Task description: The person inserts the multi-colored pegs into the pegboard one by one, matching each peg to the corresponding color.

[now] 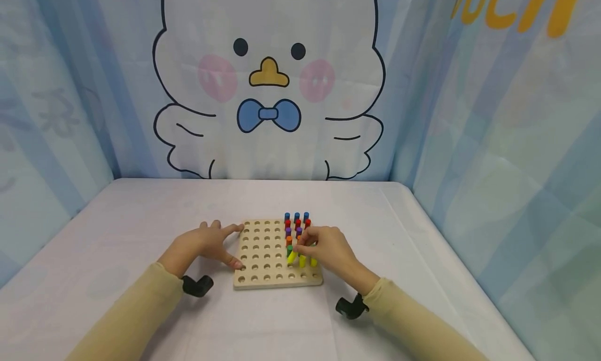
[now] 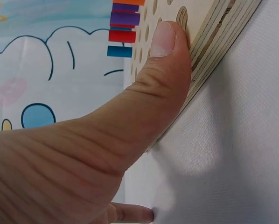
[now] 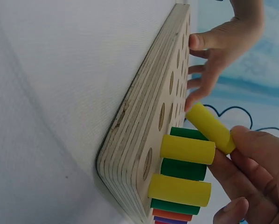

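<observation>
A wooden pegboard (image 1: 261,285) lies on the table, its three right columns holding rows of blue, red, purple, orange and green pegs. Two yellow pegs (image 3: 179,190) stand in the row nearest the green ones. My right hand (image 1: 331,249) pinches another yellow peg (image 3: 208,125) between thumb and fingers; it tilts over the board, its lower end close to the third hole of that row. At the board's left side, my left hand (image 1: 206,244) is spread, with thumb (image 2: 163,77) and a fingertip resting on its edge.
A white cloth covers the table (image 1: 155,215). Behind it hangs a curtain (image 1: 268,152) with a cartoon bird, and more curtain closes both sides. The board's left columns and front row show bare holes. Black wrist mounts (image 1: 352,307) sit below the hands.
</observation>
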A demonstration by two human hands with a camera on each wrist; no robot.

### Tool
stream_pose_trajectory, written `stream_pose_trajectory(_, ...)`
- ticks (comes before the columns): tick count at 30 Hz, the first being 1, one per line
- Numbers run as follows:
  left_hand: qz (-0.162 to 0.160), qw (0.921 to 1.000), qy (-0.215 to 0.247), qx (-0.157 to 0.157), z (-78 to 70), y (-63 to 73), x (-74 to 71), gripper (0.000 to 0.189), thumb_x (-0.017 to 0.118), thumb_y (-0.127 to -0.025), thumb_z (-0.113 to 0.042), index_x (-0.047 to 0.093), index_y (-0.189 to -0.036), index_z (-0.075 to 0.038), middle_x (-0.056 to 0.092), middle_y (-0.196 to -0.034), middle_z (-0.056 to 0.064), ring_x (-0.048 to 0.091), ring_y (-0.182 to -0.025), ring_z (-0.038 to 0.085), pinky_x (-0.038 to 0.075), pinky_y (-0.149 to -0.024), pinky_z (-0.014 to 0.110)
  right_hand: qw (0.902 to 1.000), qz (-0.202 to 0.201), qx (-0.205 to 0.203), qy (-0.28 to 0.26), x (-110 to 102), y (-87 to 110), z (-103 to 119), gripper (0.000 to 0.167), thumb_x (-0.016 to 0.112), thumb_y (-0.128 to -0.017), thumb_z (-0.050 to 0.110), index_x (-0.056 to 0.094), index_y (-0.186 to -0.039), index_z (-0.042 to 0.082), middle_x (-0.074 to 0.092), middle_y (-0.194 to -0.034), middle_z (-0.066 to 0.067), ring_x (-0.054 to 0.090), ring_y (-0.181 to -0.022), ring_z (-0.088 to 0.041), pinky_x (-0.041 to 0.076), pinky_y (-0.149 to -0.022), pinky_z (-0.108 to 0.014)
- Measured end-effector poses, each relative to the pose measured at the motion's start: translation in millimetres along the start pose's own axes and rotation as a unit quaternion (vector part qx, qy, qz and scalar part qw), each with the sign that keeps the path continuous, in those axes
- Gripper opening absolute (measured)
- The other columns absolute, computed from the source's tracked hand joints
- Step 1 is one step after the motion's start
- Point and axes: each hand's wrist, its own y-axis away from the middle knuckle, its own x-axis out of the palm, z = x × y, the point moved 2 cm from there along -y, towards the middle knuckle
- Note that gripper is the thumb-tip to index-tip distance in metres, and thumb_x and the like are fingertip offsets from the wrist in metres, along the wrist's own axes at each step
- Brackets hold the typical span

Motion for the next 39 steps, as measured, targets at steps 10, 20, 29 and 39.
stream_pose_trajectory(10, -0.004, 1.0, 0.003, 0.003, 2.9, -1.5, 2.1, 0.116, 0.081, -0.07, -0.073, 0.032, -0.163, -0.024, 0.032, -0.157, 0.038, 0.03, -0.142, 0.064, 0.037, -0.103, 0.079, 0.998, 0.002, -0.033, 0.053, 9, 1.0, 2, 0.018, 0.084, -0.087, 0.032, 0.071, -0.077, 0.025, 0.067, -0.073, 0.016, 0.057, -0.067, -0.005, 0.047, -0.064, -0.025)
stream_pose_trajectory(20, -0.004, 1.0, 0.004, 0.003, 2.2, 0.0, 2.1, 0.115, 0.082, -0.071, -0.072, 0.032, -0.163, -0.023, 0.03, -0.157, 0.039, 0.03, -0.142, 0.064, 0.037, -0.104, 0.079, 0.9834, -0.029, -0.104, 0.146, 12, 4.8, 11, 0.02, 0.086, -0.086, 0.033, 0.072, -0.074, 0.024, 0.069, -0.068, 0.016, 0.051, -0.056, -0.001, 0.042, -0.09, -0.043)
stream_pose_trajectory(29, -0.003, 0.9999, 0.011, 0.003, 1.4, -2.6, 2.6, 0.116, 0.082, -0.07, -0.072, 0.032, -0.163, -0.024, 0.028, -0.159, 0.039, 0.026, -0.144, 0.065, 0.034, -0.105, 0.08, 0.9787, 0.013, -0.148, 0.141, 4, 7.5, 13, 0.024, 0.076, -0.094, 0.041, 0.081, -0.08, 0.023, 0.075, -0.079, 0.011, 0.061, -0.067, -0.003, 0.054, -0.076, -0.032)
stream_pose_trajectory(39, -0.059, 0.9965, -0.007, 0.059, 25.4, -10.4, -0.1, 0.095, 0.075, -0.082, -0.069, 0.043, -0.158, -0.023, 0.048, -0.149, 0.029, 0.048, -0.133, 0.052, 0.042, -0.102, 0.072, 0.9703, -0.005, -0.134, 0.201, -15, 1.1, -7, 0.033, 0.065, -0.1, 0.05, 0.077, -0.105, 0.02, 0.073, -0.117, -0.001, 0.068, -0.109, -0.025, 0.05, -0.1, -0.05)
